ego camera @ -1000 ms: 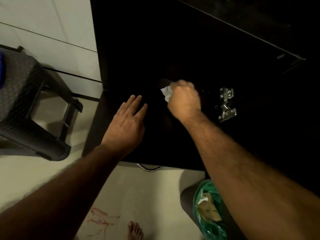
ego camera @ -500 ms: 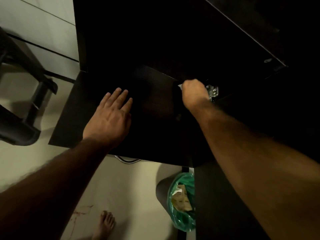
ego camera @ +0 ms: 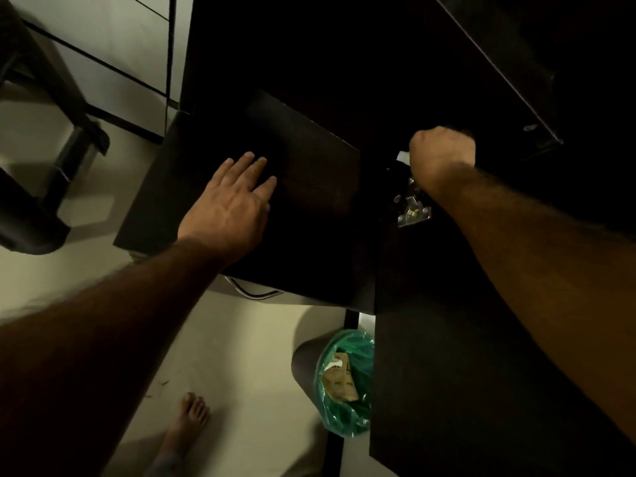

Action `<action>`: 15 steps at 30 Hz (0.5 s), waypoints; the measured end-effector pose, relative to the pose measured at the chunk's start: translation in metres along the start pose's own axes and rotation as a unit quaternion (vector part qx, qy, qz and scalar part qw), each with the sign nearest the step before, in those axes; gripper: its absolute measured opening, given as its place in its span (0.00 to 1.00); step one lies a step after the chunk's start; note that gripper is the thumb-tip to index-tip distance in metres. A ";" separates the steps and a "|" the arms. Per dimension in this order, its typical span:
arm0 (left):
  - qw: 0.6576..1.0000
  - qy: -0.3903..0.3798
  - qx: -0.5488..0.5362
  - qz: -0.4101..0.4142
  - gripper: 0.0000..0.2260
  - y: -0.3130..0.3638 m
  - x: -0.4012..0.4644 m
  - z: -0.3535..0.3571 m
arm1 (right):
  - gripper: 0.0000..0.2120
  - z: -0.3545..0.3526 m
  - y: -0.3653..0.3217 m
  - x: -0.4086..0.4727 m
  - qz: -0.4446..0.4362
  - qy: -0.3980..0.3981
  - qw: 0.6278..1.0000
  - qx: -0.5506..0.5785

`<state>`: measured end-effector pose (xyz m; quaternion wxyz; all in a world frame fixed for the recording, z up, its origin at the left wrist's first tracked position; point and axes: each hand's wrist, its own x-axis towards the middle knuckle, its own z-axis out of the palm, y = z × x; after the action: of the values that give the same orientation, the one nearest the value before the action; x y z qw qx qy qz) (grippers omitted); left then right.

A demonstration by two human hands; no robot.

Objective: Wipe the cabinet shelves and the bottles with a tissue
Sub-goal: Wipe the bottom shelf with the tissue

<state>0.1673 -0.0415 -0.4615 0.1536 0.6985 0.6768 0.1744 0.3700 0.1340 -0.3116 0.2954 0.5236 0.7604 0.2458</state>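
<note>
Your forearms are bare, no sleeves showing, with fine hair along the right one. Your left hand (ego camera: 230, 204) and right hand (ego camera: 438, 151) wear no rings or gloves. At six o'clock, your foot (ego camera: 191, 416) is unshod.

Tissue (ego camera: 402, 156): white, crumpled, mostly hidden inside the right hand (ego camera: 442, 154). Cabinet (ego camera: 309, 187): dark wood, interior in shadow.

Dim light falls on a pale floor (ego camera: 241, 339). A dark stool (ego camera: 31, 187) stands by the tiled wall (ego camera: 113, 39). A green-lined bin (ego camera: 344, 383) sits below.

Dark shelf (ego camera: 309, 187) under flat left hand (ego camera: 229, 204)
</note>
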 end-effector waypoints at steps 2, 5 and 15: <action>1.000 0.000 -0.004 0.000 0.23 0.000 0.000 0.000 | 0.10 -0.005 0.007 -0.008 0.006 0.006 1.000 -0.005; 1.000 -0.002 -0.001 0.004 0.23 -0.002 0.001 0.002 | 0.10 -0.014 0.008 -0.019 0.003 -0.010 1.000 -0.026; 1.000 0.003 -0.001 0.005 0.22 0.000 0.000 0.000 | 0.12 -0.027 0.026 -0.039 0.030 0.003 0.995 -0.092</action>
<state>0.1670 -0.0413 -0.4620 0.1516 0.7010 0.6737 0.1779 0.3787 0.1047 -0.2670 0.3323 0.5157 0.7197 0.3249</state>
